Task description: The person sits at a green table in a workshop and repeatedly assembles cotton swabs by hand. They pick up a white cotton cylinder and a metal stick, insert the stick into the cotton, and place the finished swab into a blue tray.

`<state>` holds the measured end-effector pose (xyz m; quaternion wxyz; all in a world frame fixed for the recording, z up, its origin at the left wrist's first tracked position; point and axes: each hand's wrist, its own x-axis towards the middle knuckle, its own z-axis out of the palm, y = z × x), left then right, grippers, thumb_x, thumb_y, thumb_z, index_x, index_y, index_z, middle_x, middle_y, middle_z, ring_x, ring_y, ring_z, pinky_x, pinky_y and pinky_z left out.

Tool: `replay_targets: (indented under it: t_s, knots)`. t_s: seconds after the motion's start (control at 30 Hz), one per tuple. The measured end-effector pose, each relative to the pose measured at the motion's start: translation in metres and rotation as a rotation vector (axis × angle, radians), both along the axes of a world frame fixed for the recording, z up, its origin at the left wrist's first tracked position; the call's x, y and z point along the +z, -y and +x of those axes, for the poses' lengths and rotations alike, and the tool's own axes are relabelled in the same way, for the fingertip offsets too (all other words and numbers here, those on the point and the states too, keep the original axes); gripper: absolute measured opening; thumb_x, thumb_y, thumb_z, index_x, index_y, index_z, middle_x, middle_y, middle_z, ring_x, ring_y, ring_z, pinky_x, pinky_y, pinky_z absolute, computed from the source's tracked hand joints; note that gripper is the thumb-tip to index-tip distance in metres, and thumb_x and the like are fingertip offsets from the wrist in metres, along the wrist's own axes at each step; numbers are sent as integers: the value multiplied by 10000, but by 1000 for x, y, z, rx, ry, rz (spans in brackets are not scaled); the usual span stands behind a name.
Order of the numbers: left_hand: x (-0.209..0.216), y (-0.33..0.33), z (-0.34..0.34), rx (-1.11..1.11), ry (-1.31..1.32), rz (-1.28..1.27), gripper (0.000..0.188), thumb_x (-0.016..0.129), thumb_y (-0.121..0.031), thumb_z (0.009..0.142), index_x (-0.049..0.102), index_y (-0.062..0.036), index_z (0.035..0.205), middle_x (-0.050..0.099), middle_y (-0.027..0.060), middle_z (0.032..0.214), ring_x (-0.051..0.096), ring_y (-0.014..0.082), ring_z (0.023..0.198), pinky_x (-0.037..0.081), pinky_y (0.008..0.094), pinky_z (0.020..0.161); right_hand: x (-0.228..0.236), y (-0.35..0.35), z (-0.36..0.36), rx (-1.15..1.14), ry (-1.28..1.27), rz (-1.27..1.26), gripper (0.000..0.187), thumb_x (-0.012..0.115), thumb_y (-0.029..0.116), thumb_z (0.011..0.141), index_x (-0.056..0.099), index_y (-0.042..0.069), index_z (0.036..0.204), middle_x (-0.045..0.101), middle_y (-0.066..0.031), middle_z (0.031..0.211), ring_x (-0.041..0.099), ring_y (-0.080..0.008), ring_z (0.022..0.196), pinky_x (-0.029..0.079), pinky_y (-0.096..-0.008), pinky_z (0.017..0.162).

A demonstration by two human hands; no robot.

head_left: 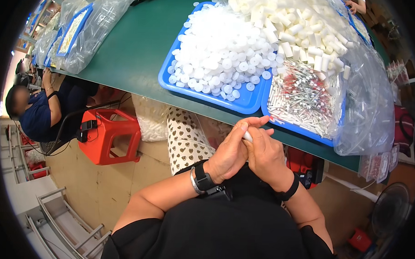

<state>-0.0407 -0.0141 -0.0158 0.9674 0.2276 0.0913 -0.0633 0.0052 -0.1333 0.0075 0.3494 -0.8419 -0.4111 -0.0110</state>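
Close together in front of my chest, at the table's near edge, my left hand (pixel 231 153) and my right hand (pixel 267 155) are closed around a small white cylinder (pixel 248 136). Only its rounded end shows between the thumbs; the rest is hidden by the fingers. Just beyond the hands lies a blue tray (pixel 303 132) with many thin pins, some red and some metallic, and short white pieces. To its left, a larger blue tray (pixel 208 98) is heaped with translucent white discs (pixel 219 52). Cream-white foam-like cylinders (pixel 307 28) are piled behind the pin tray.
The green table (pixel 128 49) runs across the far side. Clear plastic bags (pixel 368 103) hang over its right end. A red stool (pixel 111 135) stands at left, near a seated person (pixel 39 105). Metal racks (pixel 71 220) are at lower left, a fan (pixel 390 209) at right.
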Motion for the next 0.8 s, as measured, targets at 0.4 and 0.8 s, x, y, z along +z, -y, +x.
replay_targets:
  t_s: [0.4,0.8]
  knots:
    - [4,-14,1,-41,-47,99,516,318,-342,1047,377,-24,1450,380,107,1522,406,239,1369,346,422,1125,-3,7,9,11,-87,144,317,685,15,824,561,-2,1116,625,-154,946,647,-329,799,518,-392,657]
    - [1,-20,-1,-184,-7,158,529,302,-347,1039,380,-30,1455,364,93,1531,415,273,1365,376,462,1095,-7,11,7,89,156,69,315,672,-1,793,594,-35,1097,620,-150,926,646,-299,747,520,-371,626]
